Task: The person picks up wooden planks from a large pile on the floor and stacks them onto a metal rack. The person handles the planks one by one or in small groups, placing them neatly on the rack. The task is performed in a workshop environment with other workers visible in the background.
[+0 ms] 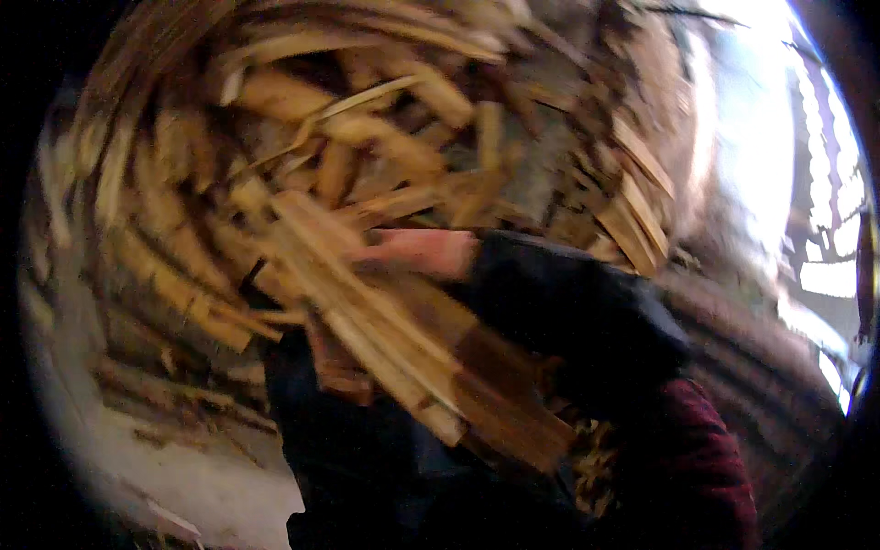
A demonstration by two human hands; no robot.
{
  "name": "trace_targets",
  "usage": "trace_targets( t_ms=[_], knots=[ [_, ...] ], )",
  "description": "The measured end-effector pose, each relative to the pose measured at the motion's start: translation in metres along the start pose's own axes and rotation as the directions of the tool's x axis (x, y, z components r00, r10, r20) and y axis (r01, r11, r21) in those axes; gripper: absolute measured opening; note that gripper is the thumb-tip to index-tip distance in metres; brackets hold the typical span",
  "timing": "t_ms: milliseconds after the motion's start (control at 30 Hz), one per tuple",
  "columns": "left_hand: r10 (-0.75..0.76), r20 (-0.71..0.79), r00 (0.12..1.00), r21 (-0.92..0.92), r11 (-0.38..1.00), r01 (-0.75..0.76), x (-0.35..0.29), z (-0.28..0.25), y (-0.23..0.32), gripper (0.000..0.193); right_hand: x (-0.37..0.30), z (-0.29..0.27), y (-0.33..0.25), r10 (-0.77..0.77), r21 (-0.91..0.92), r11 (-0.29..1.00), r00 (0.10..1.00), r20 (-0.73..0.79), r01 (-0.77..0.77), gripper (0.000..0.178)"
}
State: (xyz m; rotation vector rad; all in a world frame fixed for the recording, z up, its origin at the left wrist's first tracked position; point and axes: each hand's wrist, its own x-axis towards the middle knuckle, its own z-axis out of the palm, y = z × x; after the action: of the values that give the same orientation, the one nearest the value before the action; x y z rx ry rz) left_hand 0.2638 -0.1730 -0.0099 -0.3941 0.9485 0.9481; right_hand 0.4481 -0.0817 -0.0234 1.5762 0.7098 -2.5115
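A bundle of long split wood pieces (367, 316) lies slanted across my front, from the upper left to the lower right. My right hand (417, 252) reaches in from the right in a dark sleeve and is closed over the bundle's upper side, its fingertips blurred. Under the bundle's left side a reddish-brown patch (339, 362) above dark cloth seems to be my left hand; its fingers are hidden by the wood and smeared by motion. The bundle's lower end, a darker brown board (513, 412), rests near my right forearm.
A large heap of loose split wood (385, 137) fills the far and left side. Several longer pieces (637, 215) lie apart at the right. Pale floor (229, 500) shows at the lower left, with wood scraps along it. Bright light comes in at the far right.
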Motion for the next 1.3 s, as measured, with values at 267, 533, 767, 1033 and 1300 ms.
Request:
trace_targets(
  t_ms=[267,533,767,1033,1300],
  knots=[
    [-0.065,0.044,0.997,0.206,0.977,0.055,-0.02,-0.011,-0.015,0.079,-0.037,0.061,0.029,-0.291,0.422,0.842,0.941,-0.171,0.337,0.09],
    [-0.087,0.17,0.982,0.568,0.823,-0.026,-0.064,0.046,-0.054,0.076,-0.12,0.041,0.075,-0.383,0.407,0.763,0.859,-0.34,0.501,0.095],
    [-0.364,0.205,0.909,0.897,0.441,-0.025,-0.026,0.235,-0.131,0.061,-0.215,-0.064,0.127,-0.587,0.362,0.315,0.479,-0.653,0.878,0.104],
    [-0.793,0.394,0.465,0.902,0.235,-0.363,-0.015,0.455,-0.376,0.077,-0.335,-0.191,0.241,-0.251,-0.094,-0.259,-0.16,-0.955,0.961,0.074],
    [-0.67,0.638,0.379,0.549,0.05,-0.834,-0.014,0.473,-0.451,0.061,-0.421,-0.252,0.296,0.083,0.074,-0.19,0.091,-0.992,0.979,0.049]
  ],
)
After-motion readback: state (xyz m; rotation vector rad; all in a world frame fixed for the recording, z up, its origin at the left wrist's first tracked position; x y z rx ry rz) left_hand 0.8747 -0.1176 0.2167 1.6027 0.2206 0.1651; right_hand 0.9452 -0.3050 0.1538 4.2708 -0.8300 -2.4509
